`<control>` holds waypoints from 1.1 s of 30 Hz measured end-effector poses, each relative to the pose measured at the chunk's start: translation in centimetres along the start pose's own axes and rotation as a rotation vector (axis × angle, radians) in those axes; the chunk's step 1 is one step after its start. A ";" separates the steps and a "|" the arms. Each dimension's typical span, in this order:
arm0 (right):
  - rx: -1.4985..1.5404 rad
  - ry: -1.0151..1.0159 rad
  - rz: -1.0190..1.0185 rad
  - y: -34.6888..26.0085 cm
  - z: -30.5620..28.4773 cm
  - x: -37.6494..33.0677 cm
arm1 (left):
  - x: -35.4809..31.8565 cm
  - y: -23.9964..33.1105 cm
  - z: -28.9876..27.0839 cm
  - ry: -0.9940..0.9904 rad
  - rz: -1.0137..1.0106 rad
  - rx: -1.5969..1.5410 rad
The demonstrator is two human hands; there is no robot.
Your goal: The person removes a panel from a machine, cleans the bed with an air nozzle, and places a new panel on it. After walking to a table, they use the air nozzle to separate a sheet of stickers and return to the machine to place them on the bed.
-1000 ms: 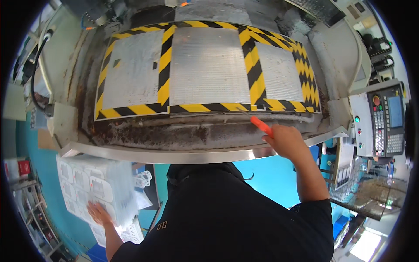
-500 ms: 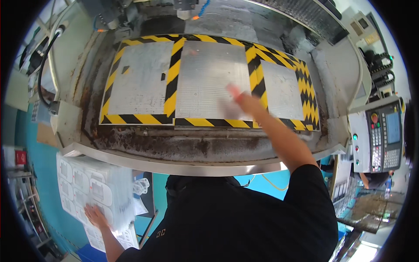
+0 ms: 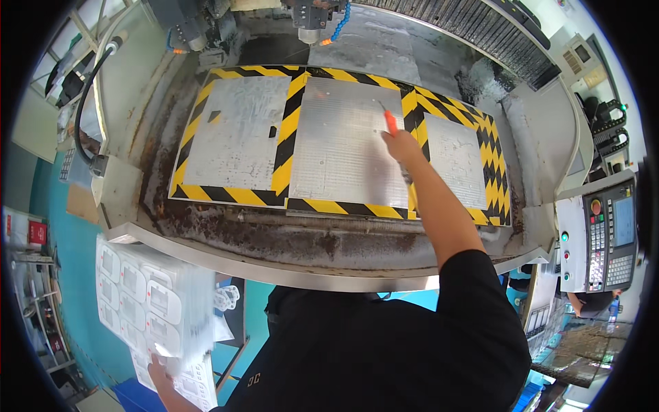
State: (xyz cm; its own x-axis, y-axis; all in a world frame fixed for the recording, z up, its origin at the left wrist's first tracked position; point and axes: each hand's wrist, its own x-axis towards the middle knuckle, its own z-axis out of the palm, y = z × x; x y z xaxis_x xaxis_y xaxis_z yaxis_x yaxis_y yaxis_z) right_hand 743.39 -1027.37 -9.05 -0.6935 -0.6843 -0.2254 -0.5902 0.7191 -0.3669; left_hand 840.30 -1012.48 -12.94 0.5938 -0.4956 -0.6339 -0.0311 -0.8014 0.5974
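Observation:
My right hand (image 3: 401,147) is closed round the red handle of a small tool (image 3: 390,123) with a thin metal tip. The tip points away from me, over the middle metal plate (image 3: 343,141); whether it touches the surface cannot be told. Yellow-and-black striped tape (image 3: 284,147) borders this plate and those on either side. At the lower left, my left hand (image 3: 162,379) grips the near edge of a stack of clear plastic sheets (image 3: 141,299) printed with white rounded frames. Its thumb shows; the other fingers are partly hidden.
Two machine spindles (image 3: 310,31) hang beyond the plates. A metal rim (image 3: 274,273) runs between me and the machine bed. A control panel (image 3: 609,233) stands on the right. White cut-out pieces (image 3: 226,297) lie beside the stack. Another person's arm (image 3: 583,302) shows at far right.
My right hand has moved farther out over the middle plate with the red-handled tool. My left hand has slid from flat on the stack to its near edge. The whole view has shifted slightly.

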 end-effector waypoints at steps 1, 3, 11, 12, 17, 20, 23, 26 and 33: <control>-0.068 0.029 0.007 1.7 -0.5 -1.0 | 0.3 0.3 -0.4 -0.160 -0.036 -0.109; -0.111 -0.052 0.032 3.8 -1.5 -3.7 | 0.4 0.3 -0.5 -0.199 -0.074 -0.180; -0.316 -0.060 -0.106 6.5 -3.8 -18.7 | 0.0 2.0 -1.0 -0.071 -0.323 -0.077; -0.312 -0.057 -0.099 7.3 -4.6 -18.6 | -0.1 2.1 -0.9 -0.075 -0.318 -0.072; -0.262 0.049 0.027 10.3 -7.0 -16.2 | -0.4 2.3 -0.4 -0.115 -0.335 -0.008; -0.222 0.052 0.009 8.6 -5.7 -14.5 | -0.6 1.7 -0.5 -0.058 -0.342 -0.062; -0.235 -0.044 -0.129 6.3 -3.1 -12.8 | -0.4 2.1 -0.6 -0.057 -0.361 0.083; -0.130 0.045 -0.081 7.1 -1.9 -7.0 | -0.8 2.0 -0.4 -0.215 -0.231 -0.048; -0.107 0.072 -0.002 4.8 -4.9 -1.9 | -1.6 2.2 -1.5 -0.237 0.217 -0.406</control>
State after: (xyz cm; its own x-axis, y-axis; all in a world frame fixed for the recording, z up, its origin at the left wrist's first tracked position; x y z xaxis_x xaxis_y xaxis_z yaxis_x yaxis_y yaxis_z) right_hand 739.82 -1022.01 -5.98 -0.7176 -0.6783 -0.1579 -0.6300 0.7289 -0.2681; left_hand 840.46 -1012.98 -9.90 0.4083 -0.7358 -0.5402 0.2089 -0.5008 0.8400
